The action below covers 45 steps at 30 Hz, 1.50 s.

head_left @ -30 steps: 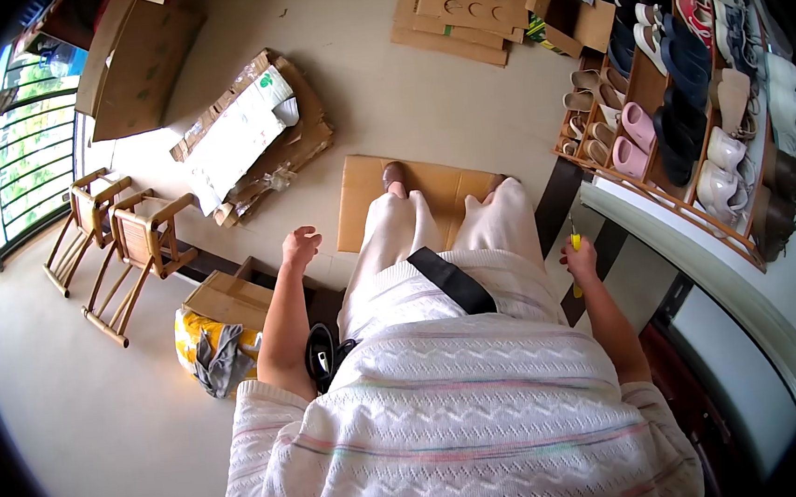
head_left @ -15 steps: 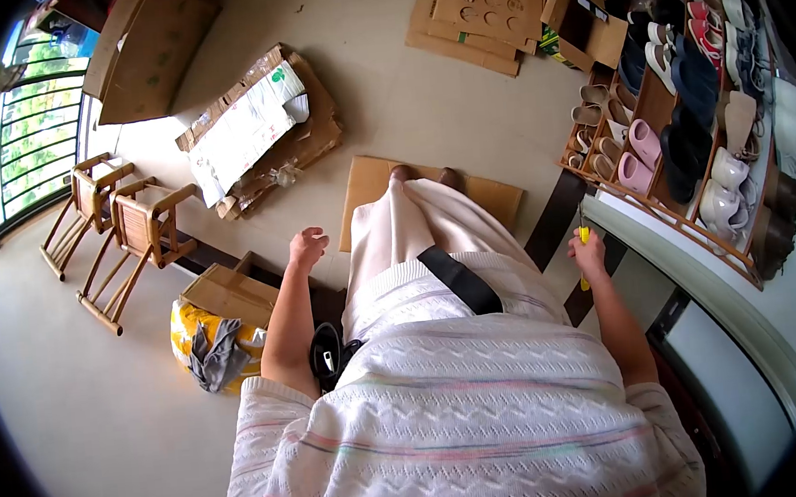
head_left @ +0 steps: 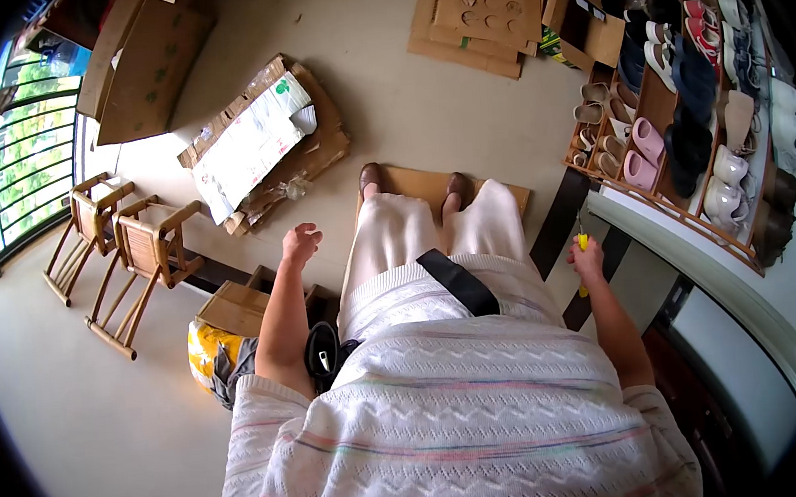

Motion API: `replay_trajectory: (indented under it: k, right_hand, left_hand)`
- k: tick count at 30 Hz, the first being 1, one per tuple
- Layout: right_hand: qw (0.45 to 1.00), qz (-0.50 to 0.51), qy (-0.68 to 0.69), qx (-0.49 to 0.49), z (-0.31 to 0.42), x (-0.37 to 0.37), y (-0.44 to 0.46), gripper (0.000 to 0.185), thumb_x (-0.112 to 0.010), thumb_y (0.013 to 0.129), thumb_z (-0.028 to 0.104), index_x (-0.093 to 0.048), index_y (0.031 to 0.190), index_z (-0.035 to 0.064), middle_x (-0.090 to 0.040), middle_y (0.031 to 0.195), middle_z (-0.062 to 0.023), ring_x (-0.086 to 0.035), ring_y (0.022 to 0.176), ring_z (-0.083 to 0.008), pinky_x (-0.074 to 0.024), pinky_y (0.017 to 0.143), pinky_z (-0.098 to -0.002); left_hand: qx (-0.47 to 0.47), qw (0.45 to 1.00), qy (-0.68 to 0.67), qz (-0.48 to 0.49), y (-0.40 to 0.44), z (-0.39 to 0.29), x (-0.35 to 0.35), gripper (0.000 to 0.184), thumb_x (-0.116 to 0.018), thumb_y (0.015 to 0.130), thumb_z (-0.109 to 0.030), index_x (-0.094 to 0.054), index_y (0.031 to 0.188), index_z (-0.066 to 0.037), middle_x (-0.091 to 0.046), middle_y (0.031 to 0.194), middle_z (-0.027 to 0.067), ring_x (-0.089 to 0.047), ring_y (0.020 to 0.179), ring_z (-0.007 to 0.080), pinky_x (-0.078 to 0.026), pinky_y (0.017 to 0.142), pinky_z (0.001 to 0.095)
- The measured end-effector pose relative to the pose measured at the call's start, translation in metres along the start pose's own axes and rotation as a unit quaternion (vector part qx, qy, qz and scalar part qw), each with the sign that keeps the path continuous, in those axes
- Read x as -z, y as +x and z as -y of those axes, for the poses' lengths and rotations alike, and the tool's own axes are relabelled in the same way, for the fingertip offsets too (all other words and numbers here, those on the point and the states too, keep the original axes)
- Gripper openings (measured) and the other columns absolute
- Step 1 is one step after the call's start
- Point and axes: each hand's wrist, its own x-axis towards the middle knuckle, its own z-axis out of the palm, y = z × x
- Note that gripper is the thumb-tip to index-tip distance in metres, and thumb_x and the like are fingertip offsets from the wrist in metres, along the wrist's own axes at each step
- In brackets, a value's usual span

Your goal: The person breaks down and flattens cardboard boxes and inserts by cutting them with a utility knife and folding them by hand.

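My right hand (head_left: 588, 258) is closed around a yellow utility knife (head_left: 583, 239), its thin blade pointing away from me. The knife's yellow end also shows below the hand. It is held beside my right hip, near the shoe rack. On the other side, my left hand (head_left: 301, 244) hangs in the air with loosely bent fingers apart and nothing in it. Under my brown shoes lies a flat cardboard sheet (head_left: 402, 182). Ahead of my left hand, flattened cardboard (head_left: 323, 133) with a white printed sheet (head_left: 254, 148) on top rests on the floor.
Two bamboo stools (head_left: 149, 238) stand at left, by a railing (head_left: 35, 146). A large carton (head_left: 150, 72) is behind them; a smaller box (head_left: 233, 308) and yellow bag (head_left: 208, 352) sit near my left arm. The shoe rack (head_left: 666, 204) lines the right, with stacked cardboard (head_left: 482, 8) beyond.
My feet and knees have moved apart, and both shoes now show on the cardboard sheet. The view has shifted slightly. The utility knife stays in my right hand; my left hand remains empty.
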Motion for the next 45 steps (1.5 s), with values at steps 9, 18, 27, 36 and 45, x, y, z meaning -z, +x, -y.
replay_trajectory:
  k: [9, 18, 27, 36, 45]
  right_hand:
    - [0.997, 0.043, 0.013, 0.07, 0.009, -0.058, -0.012, 0.016, -0.049, 0.083, 0.006, -0.052, 0.099, 0.0045, -0.06, 0.071, -0.0052, -0.058, 0.051, -0.0133, -0.045, 0.045, -0.0258]
    - [0.997, 0.035, 0.041, 0.054, -0.011, 0.004, 0.031, 0.015, -0.048, 0.085, 0.006, -0.052, 0.099, 0.005, -0.06, 0.073, -0.0034, -0.056, 0.05, -0.0105, -0.041, 0.042, -0.024]
    - [1.0, 0.017, 0.015, 0.005, -0.073, 0.032, 0.029, 0.016, -0.05, 0.085, 0.009, -0.052, 0.1, 0.0056, -0.06, 0.074, -0.0041, -0.058, 0.051, -0.0119, -0.0407, 0.04, -0.024]
    - [0.999, 0.032, 0.029, -0.018, -0.108, -0.005, -0.04, 0.017, -0.051, 0.086, 0.014, -0.053, 0.1, 0.0052, -0.061, 0.076, -0.0058, -0.061, 0.055, -0.0134, -0.0425, 0.041, -0.0244]
    - [0.998, 0.029, 0.049, 0.015, -0.136, -0.036, -0.076, 0.016, -0.049, 0.085, 0.012, -0.052, 0.099, 0.0041, -0.061, 0.072, -0.0056, -0.061, 0.053, -0.0139, -0.0433, 0.041, -0.025]
  left_hand:
    - [0.04, 0.999, 0.017, -0.017, 0.006, 0.023, 0.042, 0.037, -0.066, 0.071, -0.02, -0.062, 0.106, -0.008, -0.064, 0.075, 0.007, -0.061, 0.06, 0.0138, -0.05, 0.058, 0.0279]
    - [0.064, 0.998, -0.009, -0.003, -0.03, 0.005, -0.035, 0.036, -0.065, 0.073, -0.019, -0.061, 0.107, -0.008, -0.064, 0.077, 0.0071, -0.06, 0.059, 0.0131, -0.049, 0.056, 0.0275]
    - [0.017, 0.998, 0.055, 0.039, -0.045, 0.006, -0.087, 0.036, -0.065, 0.074, -0.022, -0.061, 0.106, -0.007, -0.065, 0.079, 0.0085, -0.062, 0.062, 0.0149, -0.051, 0.061, 0.0285]
    - [-0.021, 0.997, 0.054, 0.045, -0.034, 0.005, -0.066, 0.036, -0.065, 0.074, -0.023, -0.061, 0.106, -0.008, -0.065, 0.075, 0.0073, -0.062, 0.061, 0.0146, -0.051, 0.059, 0.0278]
    - [-0.015, 0.996, 0.083, 0.034, -0.043, 0.067, -0.053, 0.036, -0.064, 0.074, -0.022, -0.061, 0.106, -0.006, -0.065, 0.076, 0.0091, -0.061, 0.06, 0.0154, -0.05, 0.062, 0.0286]
